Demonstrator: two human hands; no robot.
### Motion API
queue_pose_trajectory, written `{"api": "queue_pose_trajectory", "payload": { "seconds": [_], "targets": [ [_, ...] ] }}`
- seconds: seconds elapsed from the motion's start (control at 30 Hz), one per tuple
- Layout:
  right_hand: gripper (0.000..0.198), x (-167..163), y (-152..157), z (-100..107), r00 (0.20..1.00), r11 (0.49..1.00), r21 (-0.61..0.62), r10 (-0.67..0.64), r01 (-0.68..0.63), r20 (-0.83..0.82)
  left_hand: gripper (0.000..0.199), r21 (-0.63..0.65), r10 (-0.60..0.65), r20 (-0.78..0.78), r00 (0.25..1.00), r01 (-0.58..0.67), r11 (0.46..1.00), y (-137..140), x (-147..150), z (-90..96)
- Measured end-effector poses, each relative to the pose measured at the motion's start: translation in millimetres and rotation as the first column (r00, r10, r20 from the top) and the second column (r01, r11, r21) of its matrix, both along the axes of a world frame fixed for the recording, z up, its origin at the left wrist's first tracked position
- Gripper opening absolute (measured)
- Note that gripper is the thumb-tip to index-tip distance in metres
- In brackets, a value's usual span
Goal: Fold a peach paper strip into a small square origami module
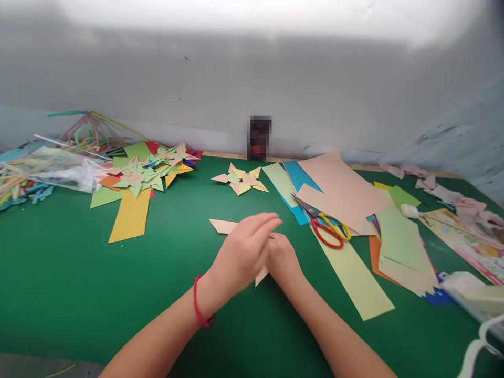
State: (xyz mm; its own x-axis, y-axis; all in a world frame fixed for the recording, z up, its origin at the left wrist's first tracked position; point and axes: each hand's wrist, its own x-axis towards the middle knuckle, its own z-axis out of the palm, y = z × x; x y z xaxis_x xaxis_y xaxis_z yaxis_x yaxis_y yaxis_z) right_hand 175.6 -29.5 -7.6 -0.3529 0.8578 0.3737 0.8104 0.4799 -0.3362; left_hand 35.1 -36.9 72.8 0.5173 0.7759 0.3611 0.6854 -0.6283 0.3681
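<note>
My left hand (249,247), with a red cord bracelet (199,304) at its wrist, reaches over my right hand (284,260); its visible fingers are stretched out and its thumb is hidden. My right hand has its fingers curled in, closed on a pale pink folded paper piece (260,276). Only a corner of that piece shows below the hands. Just beyond my left hand a second pink folded strip (223,227) lies on the green table, partly covered by the hand. Farther back rests a pink and yellow paper star (241,181).
Scissors (328,231) with red and yellow handles lie on coloured paper sheets (346,194) at the right. Several folded paper stars (137,176) and a yellow strip (129,215) are at the left, beside a plastic bag (71,170). A wall (189,94) stands behind.
</note>
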Motion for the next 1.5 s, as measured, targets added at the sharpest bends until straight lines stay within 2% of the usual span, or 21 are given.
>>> {"api": "queue_pose_trajectory", "payload": {
  "seconds": [0.07,0.13,0.2,0.27,0.4,0.63,0.83,1.03,1.13,1.27,1.37,1.5],
  "targets": [
    [0.021,-1,0,-1,0.996,0.997,-0.03,-0.065,0.067,0.061,0.041,-0.062,0.117,-0.054,0.992,-0.121,0.991,15,1,-41.1],
    [0.021,-2,1,-2,0.991,0.995,-0.062,-0.074,0.081,0.109,0.043,-0.096,0.137,-0.17,0.976,-0.154,0.983,17,0,-76.9],
    [0.024,-3,1,-3,0.99,0.995,-0.072,-0.058,0.068,0.131,0.046,-0.098,0.132,-0.254,0.958,-0.162,0.982,13,0,-98.4],
    [0.029,-3,1,-4,0.99,0.997,-0.06,-0.045,0.053,0.132,0.046,-0.075,0.149,-0.309,0.939,-0.181,0.981,9,2,-105.7],
    [0.031,-2,-1,-6,0.99,0.998,-0.054,-0.037,0.045,0.135,0.046,-0.042,0.194,-0.373,0.907,-0.225,0.973,8,7,-102.4],
    [0.039,-1,-16,-10,0.974,0.993,-0.097,-0.049,0.072,0.219,0.047,-0.076,0.189,-0.437,0.879,-0.246,0.966,11,11,-98.2],
    [0.037,-3,-31,-7,0.956,0.985,-0.103,-0.106,0.139,0.275,0.048,-0.073,0.201,-0.424,0.883,-0.255,0.964,9,12,-98.7],
    [0.03,2,-25,1,0.97,0.975,-0.143,-0.138,0.168,0.198,0.046,-0.072,0.21,-0.377,0.902,-0.254,0.964,9,13,-99.4],
    [0.024,7,-17,4,0.976,0.972,-0.141,-0.169,0.187,0.136,0.044,-0.062,0.191,-0.335,0.923,-0.224,0.973,11,9,-96.0],
    [0.02,13,-7,-2,0.97,0.965,-0.108,-0.242,0.239,-0.014,0.038,-0.075,0.146,-0.261,0.954,-0.171,0.983,20,-1,-90.1],
    [0.023,17,0,-9,0.95,0.957,-0.198,-0.251,0.214,-0.187,0.035,-0.076,0.136,-0.216,0.967,-0.156,0.985,25,-6,-87.6],
    [0.027,20,6,-13,0.847,0.908,-0.399,-0.308,0.126,-0.434,0.037,-0.065,0.14,-0.191,0.972,-0.155,0.986,26,-7,-88.0]
  ]
}}
